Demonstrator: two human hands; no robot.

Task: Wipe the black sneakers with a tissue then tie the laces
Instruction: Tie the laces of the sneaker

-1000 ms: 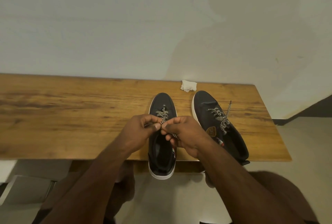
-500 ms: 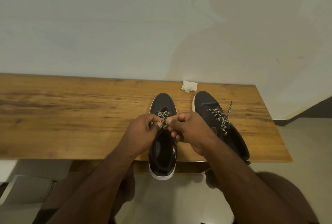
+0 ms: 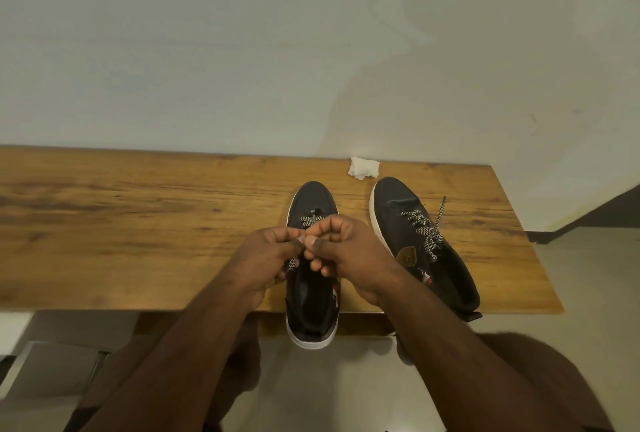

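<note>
The left sneaker (image 3: 312,296) lies toe-away on the wooden surface (image 3: 138,223), its white-soled heel hanging over the near edge. Its black-and-white laces (image 3: 309,221) cross the tongue just past the knuckles, and one end (image 3: 293,262) shows below the left hand (image 3: 266,260). Both hands meet over the middle of this shoe. The left hand's fingers (image 3: 282,236) are curled and pinch the lace against the thumb. The right hand (image 3: 349,251) has its fingers (image 3: 332,223) curled too, thumb tip pressed against the left hand's, gripping the lace between them; the knot itself is hidden by the hands.

Just to the right, apart from the first, the right sneaker (image 3: 415,244) lies angled, toe away, its heel at the near edge. Its laces (image 3: 424,234) look loose, with one end (image 3: 440,213) trailing onto the wood. A crumpled white tissue (image 3: 363,167) sits near the far edge, between the two toes and touching neither.
</note>
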